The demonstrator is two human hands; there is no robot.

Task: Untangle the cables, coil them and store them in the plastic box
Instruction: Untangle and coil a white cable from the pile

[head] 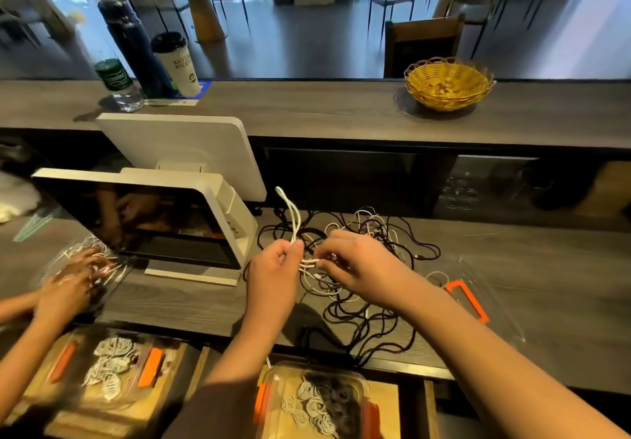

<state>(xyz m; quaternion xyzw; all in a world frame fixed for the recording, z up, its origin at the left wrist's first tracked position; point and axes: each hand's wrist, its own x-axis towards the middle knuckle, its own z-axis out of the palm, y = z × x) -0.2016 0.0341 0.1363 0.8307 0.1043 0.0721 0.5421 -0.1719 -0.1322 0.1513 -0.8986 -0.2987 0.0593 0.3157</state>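
Both hands work over a tangle of cables [358, 268] lying on the grey counter [512, 288], roughly mid-counter, spilling toward its near edge. Black and white leads are mixed together there.

Left hand [273, 268]: fingers curled, pinching a folded bundle of white cable [294, 220] that stands up from the grip, plug end topmost.

Right hand [355, 264]: fingers curled, gripping the same white cable just beside the left hand, strands bridging the two hands.

Plastic box [316, 401] sits below the counter's near edge, on a lower wooden surface; clear, orange clips, several coiled white and dark cables inside. Its clear lid [478, 298] with an orange latch lies on the counter to the right of the tangle.

Left end of counter: a white screen terminal [153, 220], a second person's hands [71, 281] handling another bunch of white cables. A second clear box [109, 367] with coils lies below them.

Raised far ledge: a yellow wicker basket [449, 83], a lidded paper cup [177, 63], a dark flask [131, 46], a water bottle [117, 83].
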